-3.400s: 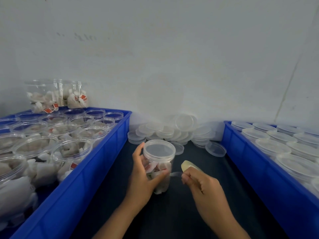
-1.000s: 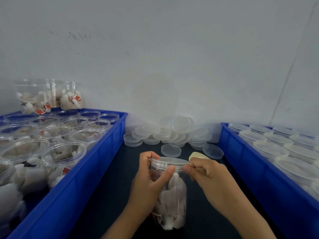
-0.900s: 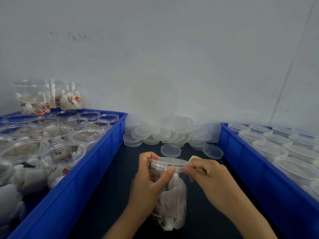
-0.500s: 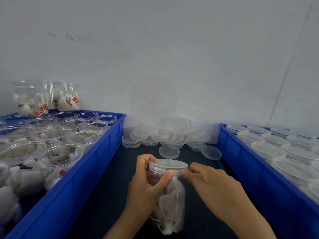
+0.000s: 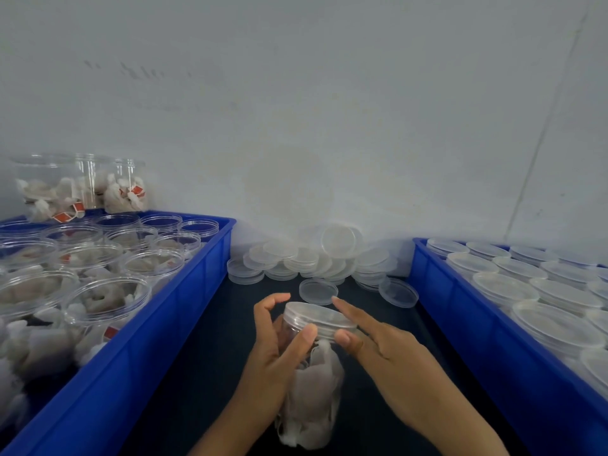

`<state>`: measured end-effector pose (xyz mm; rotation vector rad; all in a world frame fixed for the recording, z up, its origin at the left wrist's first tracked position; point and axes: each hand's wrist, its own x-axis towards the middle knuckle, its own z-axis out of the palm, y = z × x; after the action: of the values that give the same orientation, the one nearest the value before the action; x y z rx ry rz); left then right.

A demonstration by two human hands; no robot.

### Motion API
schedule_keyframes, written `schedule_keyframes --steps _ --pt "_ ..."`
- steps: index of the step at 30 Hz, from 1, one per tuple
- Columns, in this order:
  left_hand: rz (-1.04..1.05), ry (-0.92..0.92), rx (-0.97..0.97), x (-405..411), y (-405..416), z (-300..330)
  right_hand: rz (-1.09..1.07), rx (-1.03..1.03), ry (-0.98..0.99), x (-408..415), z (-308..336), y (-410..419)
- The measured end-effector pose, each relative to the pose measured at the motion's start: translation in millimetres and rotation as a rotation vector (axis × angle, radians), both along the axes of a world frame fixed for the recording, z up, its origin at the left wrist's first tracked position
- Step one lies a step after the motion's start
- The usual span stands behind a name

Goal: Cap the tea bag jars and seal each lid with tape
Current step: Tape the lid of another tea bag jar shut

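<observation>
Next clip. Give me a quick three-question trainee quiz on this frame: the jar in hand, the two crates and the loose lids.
1. True or false: the jar held by the left hand already has a lid on it.
2. Multiple choice: where do the uncapped jars of tea bags stand? A) in the left blue crate B) in the right blue crate C) on the dark table between the crates
3. Fill in: the pile of loose lids lies against the ____.

Key
1. True. The right hand touches the lid's edge with thumb and forefinger.
2. A. The right crate holds capped jars.
3. Wall, at the far end of the table.
</observation>
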<state>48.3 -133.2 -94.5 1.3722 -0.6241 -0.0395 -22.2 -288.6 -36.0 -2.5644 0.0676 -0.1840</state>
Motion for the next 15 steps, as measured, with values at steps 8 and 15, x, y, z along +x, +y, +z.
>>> schedule_keyframes --steps 8,15 --pt "0.252 -0.097 0.146 -11.6 -2.1 2.1 0.027 0.185 -0.060 2.9 -9.5 9.0" --pt "0.296 -0.011 0.199 -2.4 0.7 8.8 0.054 0.152 -0.058 15.1 -19.8 14.5"
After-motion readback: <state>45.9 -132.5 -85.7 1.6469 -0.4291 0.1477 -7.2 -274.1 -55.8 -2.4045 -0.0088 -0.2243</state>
